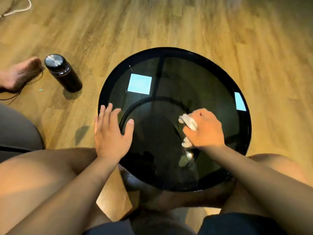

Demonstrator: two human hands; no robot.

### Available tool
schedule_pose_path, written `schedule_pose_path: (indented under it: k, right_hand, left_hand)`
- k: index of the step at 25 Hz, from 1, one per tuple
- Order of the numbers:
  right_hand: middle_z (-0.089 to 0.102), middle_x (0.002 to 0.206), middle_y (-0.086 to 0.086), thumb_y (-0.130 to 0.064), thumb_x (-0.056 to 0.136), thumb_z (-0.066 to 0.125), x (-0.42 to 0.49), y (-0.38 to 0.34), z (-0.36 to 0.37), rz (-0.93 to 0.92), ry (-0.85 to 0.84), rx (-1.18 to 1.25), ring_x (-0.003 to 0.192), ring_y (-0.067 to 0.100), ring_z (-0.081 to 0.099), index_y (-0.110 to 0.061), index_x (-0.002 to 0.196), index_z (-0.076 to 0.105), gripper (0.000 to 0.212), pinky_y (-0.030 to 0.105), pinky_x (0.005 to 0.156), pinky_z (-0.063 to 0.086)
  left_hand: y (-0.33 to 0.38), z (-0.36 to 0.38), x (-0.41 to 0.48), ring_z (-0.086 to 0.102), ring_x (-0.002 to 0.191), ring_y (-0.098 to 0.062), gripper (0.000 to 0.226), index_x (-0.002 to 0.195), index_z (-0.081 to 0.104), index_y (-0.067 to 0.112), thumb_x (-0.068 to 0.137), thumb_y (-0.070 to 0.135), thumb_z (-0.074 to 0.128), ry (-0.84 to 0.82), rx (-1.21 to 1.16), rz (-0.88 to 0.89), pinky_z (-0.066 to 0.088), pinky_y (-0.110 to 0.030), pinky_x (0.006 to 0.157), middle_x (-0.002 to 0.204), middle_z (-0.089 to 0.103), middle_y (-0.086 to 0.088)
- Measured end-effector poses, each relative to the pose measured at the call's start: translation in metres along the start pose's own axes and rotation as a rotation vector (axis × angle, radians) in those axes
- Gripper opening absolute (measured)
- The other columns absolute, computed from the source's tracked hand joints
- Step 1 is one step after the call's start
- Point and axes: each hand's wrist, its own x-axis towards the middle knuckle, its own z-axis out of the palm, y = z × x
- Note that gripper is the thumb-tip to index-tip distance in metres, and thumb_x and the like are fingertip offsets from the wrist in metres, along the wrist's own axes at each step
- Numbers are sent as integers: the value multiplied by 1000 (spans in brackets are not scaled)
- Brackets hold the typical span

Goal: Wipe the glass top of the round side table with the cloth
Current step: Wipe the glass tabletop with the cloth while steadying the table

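Only one camera is running: head cam, wide-angle, sitting above the seated person and pointing forward and steeply down. With a single view, no area is being shared. It's framing close: the round side table [172, 51] is filling the centre, and its near rim is dropping between the person's legs [42, 175] at the bottom edge. The left hand [111, 134] is showing left of centre, the right hand [205, 129] with the cloth [188, 122] right of centre. The wooden floor [169, 22] is taking the top third, and a bottle [63, 72] is standing far left.
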Motion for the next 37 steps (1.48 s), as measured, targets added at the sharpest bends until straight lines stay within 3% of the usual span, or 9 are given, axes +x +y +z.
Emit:
schedule_pose_path:
  k: [3, 6, 10, 15, 20, 22, 24, 27, 37]
  right_hand:
    - [61, 94, 7, -33, 78, 57, -91, 28, -14, -57, 62, 6, 84, 30, 58, -14, 89, 71, 25, 35, 67, 45]
    - [64, 92, 6, -38, 80, 57, -95, 36, -8, -160, 83, -10, 80, 29, 56, -13, 87, 71, 29, 35, 66, 46]
    - [61, 92, 6, -32, 75, 64, 2, 15, -3, -77, 41, -85, 87, 30, 56, -21, 87, 66, 17, 34, 68, 45]
    - [63, 108, 7, -44, 83, 55, 134, 17, 9, 29, 178, -64, 102, 28, 56, -16, 100, 67, 34, 37, 78, 45]
    - [69, 95, 3, -59, 76, 42, 239, 29, 19, 156, 222, 27, 82, 25, 65, -26, 102, 69, 50, 38, 78, 54]
    - [67, 103, 7, -54, 85, 43, 255, 36, 17, 81, 183, -53, 79, 26, 62, -19, 106, 67, 48, 32, 72, 49]
    - [58, 122, 9, -52, 89, 42, 264, 44, 10, -51, 147, -129, 100, 30, 58, -13, 115, 63, 51, 35, 81, 48]
    - [49, 126, 12, -51, 88, 42, 262, 61, -4, -120, 104, -165, 118, 34, 47, -10, 117, 59, 53, 42, 97, 45]
    - [59, 108, 10, -54, 77, 37, 82, 101, -17, 166, 14, -210, 100, 34, 58, -29, 115, 66, 54, 37, 84, 47]
  left_hand:
    - [0, 1, -1, 16, 152, -23, 58, 137, 49, 14, 93, 50, 38, 4, -16, -1, 14, -49, 123, 157, 35, -9]
    - [-1, 3, -4, 16, 152, -23, 56, 137, 49, 14, 94, 50, 40, 18, -9, -8, 14, -49, 123, 158, 35, -9]
    - [1, 4, -3, 16, 152, -22, 55, 135, 50, 15, 94, 50, 39, 25, -4, -14, 14, -49, 123, 158, 35, -7]
    - [2, 1, -4, 19, 151, -21, 54, 133, 52, 12, 93, 46, 41, 30, -101, -28, 18, -52, 122, 156, 38, -7]
    - [-3, 2, -2, 20, 151, -21, 50, 130, 53, 8, 94, 41, 44, 41, -157, -18, 25, -55, 118, 154, 40, -8]
    - [-4, 1, -2, 20, 151, -20, 50, 130, 54, 8, 94, 41, 44, 35, -161, -13, 24, -53, 118, 155, 40, -7]
    - [-3, 2, -1, 20, 151, -20, 51, 130, 54, 9, 94, 43, 44, 22, -144, -14, 24, -52, 119, 155, 39, -6]
    - [-2, 1, -1, 20, 151, -21, 50, 129, 55, 10, 94, 43, 44, 24, -113, -18, 25, -54, 119, 154, 40, -8]
    - [3, -1, -1, 19, 151, -19, 54, 130, 53, 14, 91, 49, 40, 19, -85, -44, 20, -47, 121, 155, 40, -6]
